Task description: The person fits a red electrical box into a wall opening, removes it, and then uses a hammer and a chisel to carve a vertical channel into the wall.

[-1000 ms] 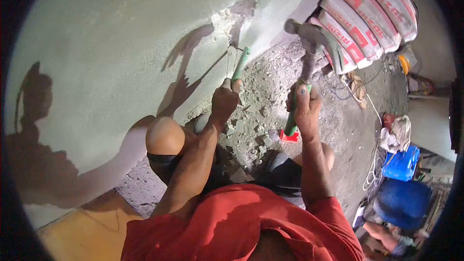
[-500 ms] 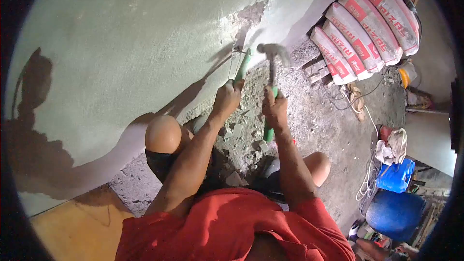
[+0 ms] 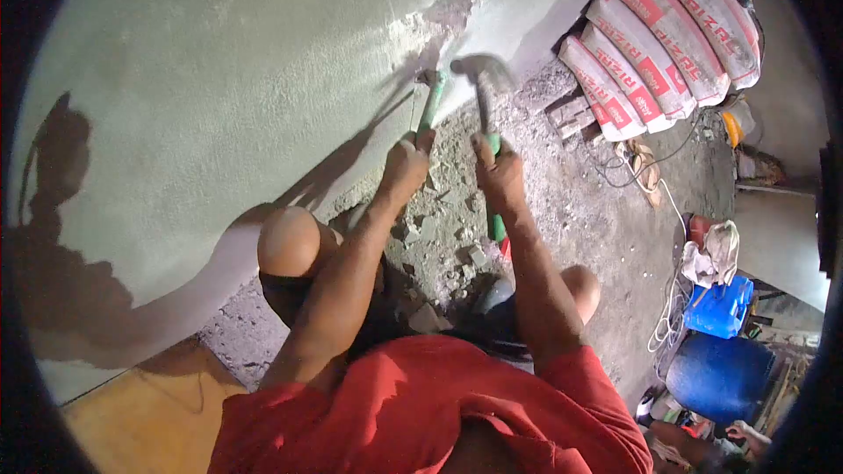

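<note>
My left hand point(image 3: 405, 167) is closed around a green rod-like tool point(image 3: 432, 104), whose far end meets the wall point(image 3: 219, 79) just below a chipped, broken patch point(image 3: 448, 16). In my right hand point(image 3: 500, 177) is a hammer point(image 3: 482, 96) with a green grip, its head slightly blurred and a little to the right of the green tool's far end. The two do not touch. Broken chunks of rubble point(image 3: 428, 228) lie on the ground between my knees.
Stacked cement bags point(image 3: 672, 44) stand at the upper right on wooden pieces. Further down the right side are a cable point(image 3: 674, 211), a blue container point(image 3: 718, 307) and a larger blue drum point(image 3: 716, 382). An orange-yellow board point(image 3: 158, 404) lies at the lower left.
The hammer head and both hands have shifted slightly left and up. Both hands keep their holds. More red shows beside the hammer's grip end.
</note>
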The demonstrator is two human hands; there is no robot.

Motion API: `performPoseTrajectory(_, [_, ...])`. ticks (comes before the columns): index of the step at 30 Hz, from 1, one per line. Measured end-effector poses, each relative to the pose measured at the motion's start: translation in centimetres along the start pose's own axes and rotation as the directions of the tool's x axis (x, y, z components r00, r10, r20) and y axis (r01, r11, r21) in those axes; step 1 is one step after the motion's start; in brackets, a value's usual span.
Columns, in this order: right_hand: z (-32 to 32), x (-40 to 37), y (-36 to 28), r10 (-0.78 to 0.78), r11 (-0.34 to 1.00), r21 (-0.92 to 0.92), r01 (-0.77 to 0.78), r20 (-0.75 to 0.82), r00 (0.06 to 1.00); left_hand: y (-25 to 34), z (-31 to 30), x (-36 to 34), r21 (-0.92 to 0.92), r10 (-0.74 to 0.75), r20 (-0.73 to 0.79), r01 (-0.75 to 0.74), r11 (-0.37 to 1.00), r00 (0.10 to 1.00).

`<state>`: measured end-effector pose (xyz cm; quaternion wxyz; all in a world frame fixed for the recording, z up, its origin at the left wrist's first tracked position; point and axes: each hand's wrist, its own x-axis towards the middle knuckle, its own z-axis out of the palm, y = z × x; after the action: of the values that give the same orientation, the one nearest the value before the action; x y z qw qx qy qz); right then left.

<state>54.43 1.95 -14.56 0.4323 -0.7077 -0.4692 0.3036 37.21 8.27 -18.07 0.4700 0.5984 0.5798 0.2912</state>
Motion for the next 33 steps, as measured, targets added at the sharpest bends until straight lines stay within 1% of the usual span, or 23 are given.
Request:
performPoseTrajectory(2, [-1.7,-0.3,-3.4,0.029,0.970,0.240,-0.022,-0.024,0.999,0.4,-0.1,0.5,-0.044,-0.036,0.032,0.037,0.998,0.999])
performPoseTrajectory(5, [-5.3,-0.8,-10.0,-0.249,0.926,0.243,0.290,-0.185,0.951,0.6,0.4,0.1,-0.109,-0.041,0.018,0.043,0.993,0.999])
performPoseTrajectory(7, [-3.9,-0.4,-7.6,-0.324,0.885,0.255,0.389,-0.262,0.909,0.7,0.1,0.0,-0.198,-0.121,0.093,0.137,0.970,0.988])
performPoseTrajectory(8, [-1.5,0.0,-3.2,-0.277,0.864,0.380,0.330,-0.188,0.942,1.2,-0.2,-0.3,-0.130,-0.076,0.022,0.078,0.988,0.997])
performPoseTrajectory(9, [0.4,0.4,1.3,-0.246,0.963,0.077,0.256,-0.121,0.962,1.7,-0.2,-0.5,-0.056,-0.020,-0.044,0.018,0.998,0.999])
performPoseTrajectory(10, [1.6,0.7,3.0,-0.038,0.981,-0.191,0.043,0.032,0.999,1.3,0.3,-0.2,-0.054,-0.012,-0.049,0.009,0.998,0.999])
performPoseTrajectory(11, [2.0,-0.5,4.3,-0.090,0.984,-0.155,0.091,0.018,0.996,-0.3,1.3,-0.2,-0.019,0.027,-0.114,-0.030,0.999,0.993])
performPoseTrajectory(13, [1.7,-1.8,6.0,0.066,0.988,-0.140,-0.061,0.026,0.998,-3.4,4.5,0.4,0.013,0.163,-0.252,-0.165,0.986,0.954])
performPoseTrajectory(14, [1.3,-4.0,6.4,0.086,0.988,-0.132,-0.082,0.022,0.996,-6.8,5.8,0.3,0.120,0.211,-0.266,-0.185,0.975,0.941])
performPoseTrajectory(16, [0.0,-5.7,6.1,0.347,0.932,0.108,-0.347,0.014,0.938,-10.5,7.4,2.6,0.242,0.367,-0.273,-0.306,0.921,0.889])
performPoseTrajectory(17, [-0.3,-7.2,6.8,0.366,0.898,0.264,-0.352,-0.002,0.931,-9.9,7.0,2.8,-0.003,0.172,-0.192,-0.176,0.984,0.966])
performPoseTrajectory(19, [-2.2,-8.7,9.8,0.324,0.918,0.238,-0.316,0.006,0.946,-14.7,8.4,5.6,0.489,0.447,-0.216,-0.300,0.819,0.868])
performPoseTrajectory(21, [-4.1,-8.6,7.0,0.390,0.877,0.288,-0.385,0.042,0.920,-12.7,8.8,3.8,0.382,0.382,-0.214,-0.283,0.880,0.899])
performPoseTrajectory(23, [-4.2,-7.9,6.9,0.401,0.874,0.296,-0.386,0.012,0.916,-12.4,9.5,3.0,0.165,0.115,-0.268,-0.072,0.984,0.957])
performPoseTrajectory(24, [-4.1,-7.4,6.7,0.396,0.874,0.304,-0.379,0.006,0.918,-7.1,7.7,0.6,0.301,0.157,-0.265,-0.073,0.951,0.951])
performPoseTrajectory(25, [-3.7,-7.2,6.5,0.384,0.861,0.353,-0.367,0.025,0.923,-2.4,5.7,-1.0,0.308,0.159,-0.261,-0.074,0.948,0.952])
performPoseTrajectory(26, [-3.2,-7.1,6.3,0.373,0.843,0.401,-0.357,0.042,0.927,1.8,3.8,-2.5,-0.240,-0.116,-0.118,0.085,0.967,0.986])
performPoseTrajectory(27, [-3.2,-6.9,4.7,0.318,0.856,0.421,-0.300,0.030,0.948,4.6,2.3,-3.8,-0.678,-0.279,0.148,0.302,0.670,0.949])
performPoseTrajectory(28, [-3.2,-6.8,3.3,0.314,0.857,0.422,-0.296,0.029,0.949,6.5,0.9,-5.0,-0.674,-0.277,0.148,0.301,0.675,0.950])
performPoseTrajectory(30, [-3.3,-6.2,1.6,0.300,0.856,0.437,-0.277,0.019,0.954,8.3,-2.6,-7.3,-0.525,-0.158,0.019,0.144,0.839,0.987])
performPoseTrajectory(31, [-3.4,-6.0,1.2,0.288,0.878,0.389,-0.281,0.040,0.957,8.1,-4.3,-7.8,-0.537,-0.063,-0.041,0.031,0.843,0.997])
performPoseTrajectory(32, [-3.5,-5.7,0.8,0.281,0.897,0.338,-0.286,0.062,0.958,8.9,-6.6,-9.1,-0.389,-0.004,-0.133,-0.049,0.920,0.991])
performPoseTrajectory(33, [-3.7,-5.5,0.0,0.285,0.894,0.346,-0.285,0.053,0.957,7.9,-8.5,-9.4,-0.379,0.011,-0.141,-0.064,0.923,0.990])
